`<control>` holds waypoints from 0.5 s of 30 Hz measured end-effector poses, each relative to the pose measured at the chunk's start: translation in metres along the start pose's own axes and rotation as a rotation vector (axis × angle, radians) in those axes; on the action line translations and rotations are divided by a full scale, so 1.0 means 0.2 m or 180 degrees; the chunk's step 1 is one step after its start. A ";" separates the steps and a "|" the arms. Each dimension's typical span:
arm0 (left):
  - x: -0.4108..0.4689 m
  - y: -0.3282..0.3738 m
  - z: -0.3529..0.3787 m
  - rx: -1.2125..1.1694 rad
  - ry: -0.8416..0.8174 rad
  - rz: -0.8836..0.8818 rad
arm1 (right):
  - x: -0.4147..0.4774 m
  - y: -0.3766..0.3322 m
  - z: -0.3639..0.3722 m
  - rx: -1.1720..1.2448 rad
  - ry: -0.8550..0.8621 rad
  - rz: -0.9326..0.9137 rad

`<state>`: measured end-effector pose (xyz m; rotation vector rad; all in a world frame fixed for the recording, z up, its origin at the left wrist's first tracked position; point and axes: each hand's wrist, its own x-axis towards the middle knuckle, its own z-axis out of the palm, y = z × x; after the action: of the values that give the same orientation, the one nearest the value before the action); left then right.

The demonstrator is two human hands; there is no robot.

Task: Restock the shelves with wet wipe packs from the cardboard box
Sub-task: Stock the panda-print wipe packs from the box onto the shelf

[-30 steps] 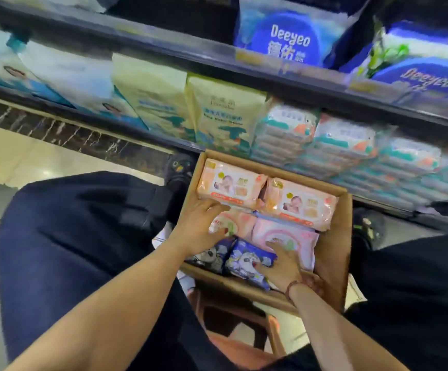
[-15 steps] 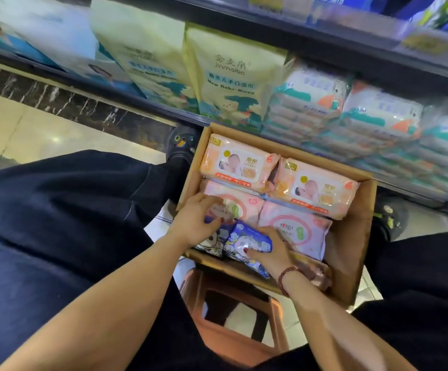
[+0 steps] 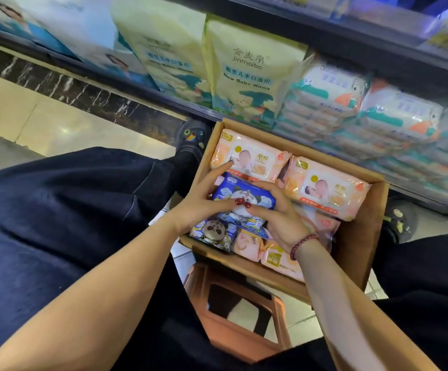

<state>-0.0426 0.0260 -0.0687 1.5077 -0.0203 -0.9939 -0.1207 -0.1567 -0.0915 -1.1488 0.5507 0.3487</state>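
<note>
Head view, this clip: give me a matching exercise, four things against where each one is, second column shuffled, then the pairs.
Things:
1. blue pack
2. peach packs
3. stool
4. yellow bags

Places:
A. on the shelf
B. held between left hand and right hand
C. far end of the box
D. under the box's near edge

Pairs: 1-B, 2-C, 3-D, 4-A

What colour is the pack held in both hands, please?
Dark blue pack with a panda cartoon; head view.
</note>
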 end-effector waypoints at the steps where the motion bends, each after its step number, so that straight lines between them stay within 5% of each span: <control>1: -0.01 0.01 -0.02 -0.0030 -0.0036 0.0008 | 0.00 -0.01 0.03 -0.0045 -0.0093 0.0019; 5: -0.04 0.05 -0.11 0.0216 0.0286 0.0161 | 0.02 -0.01 0.12 -0.0167 -0.0296 0.0004; 7: -0.06 0.04 -0.17 0.0086 0.0695 0.0223 | 0.02 0.01 0.14 0.0104 0.0028 0.0119; 10: -0.07 0.00 -0.27 -0.0053 0.1308 0.0292 | 0.03 0.11 0.09 -0.0615 0.0625 0.0388; 15: -0.05 -0.06 -0.33 -0.0134 0.1746 0.0272 | 0.01 0.27 0.08 -0.1151 0.0296 0.1104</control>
<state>-0.0172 0.0874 -0.0823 1.6811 0.3220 -0.4858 -0.1441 -0.1217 -0.1289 -1.4228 0.7935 0.7180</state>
